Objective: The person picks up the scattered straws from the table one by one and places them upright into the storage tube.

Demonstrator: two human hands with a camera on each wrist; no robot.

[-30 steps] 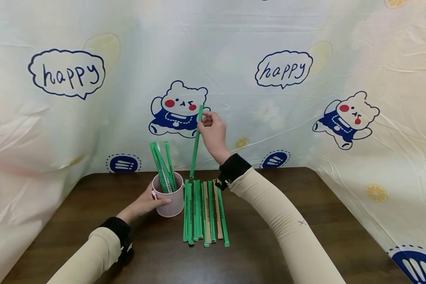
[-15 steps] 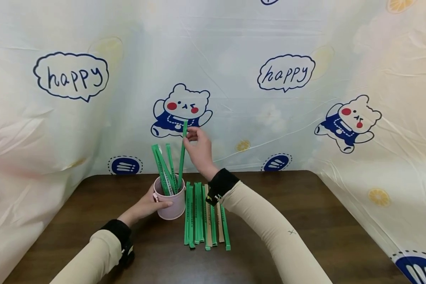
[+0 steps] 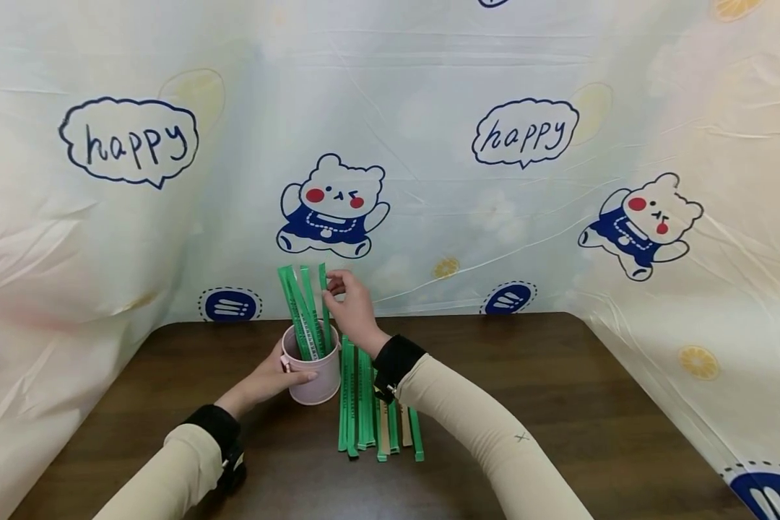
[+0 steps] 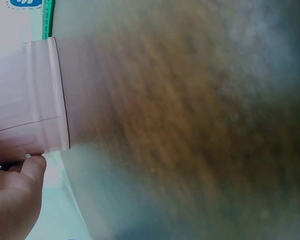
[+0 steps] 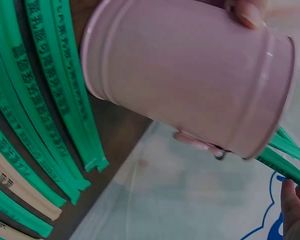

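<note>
My left hand (image 3: 263, 379) grips a small pink bucket (image 3: 315, 380) on the tabletop, its thumb along the front. Several paper-wrapped green straws (image 3: 297, 310) lean inside, tops above the rim. With thumb and fingers, my right hand (image 3: 354, 305) pinches the upper part of another green wrapped straw (image 3: 326, 325), whose lower end is inside the bucket. In the right wrist view, that straw (image 5: 277, 166) comes out past the bucket's rim. To the bucket's right lies a row of green and brown wrapped straws (image 3: 365, 412), partly hidden by my right wrist.
The dark brown wooden table (image 3: 494, 383) extends on both sides of the row. Behind it hangs a pale curtain (image 3: 429, 217) printed with bears, lemon slices and speech bubbles, close to the table's back edge.
My right hand has moved left and down with the green straw, from above the row into the bucket, where the straw's lower end has sunk. The left hand stays on the bucket.
</note>
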